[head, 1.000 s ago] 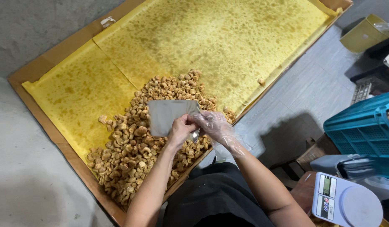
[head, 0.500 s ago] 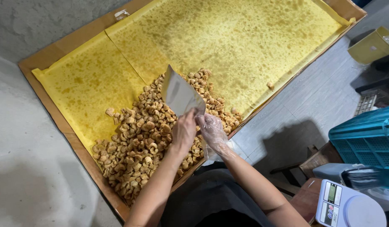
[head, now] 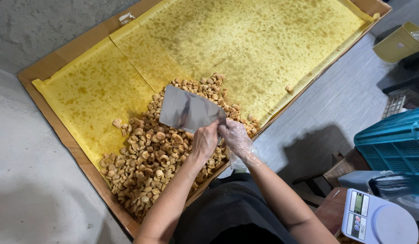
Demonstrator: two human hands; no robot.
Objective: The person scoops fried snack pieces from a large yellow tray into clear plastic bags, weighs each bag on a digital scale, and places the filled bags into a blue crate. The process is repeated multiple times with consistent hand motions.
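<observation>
A flat silver foil pouch [head: 187, 110] is held over a heap of golden fried snack pieces [head: 162, 151]. My left hand [head: 205, 141], bare, grips the pouch at its lower right corner. My right hand [head: 234, 135], in a thin clear plastic glove, pinches the same edge right beside it. The heap lies on oil-stained yellow paper [head: 245, 40] that lines a large shallow brown cardboard tray [head: 42, 106]. One stray piece [head: 288, 89] sits alone near the tray's right rim.
A white digital scale [head: 379, 219] stands at the lower right on a brown surface. Above it is a teal plastic crate [head: 395, 142]. A yellow bin [head: 399, 43] stands at the upper right on the grey tiled floor [head: 331, 108]. Grey concrete [head: 24, 176] lies left of the tray.
The pouch has turned from upright to lying flatter, pointing left, and both hands have shifted slightly right along the heap. The view has drifted a little.
</observation>
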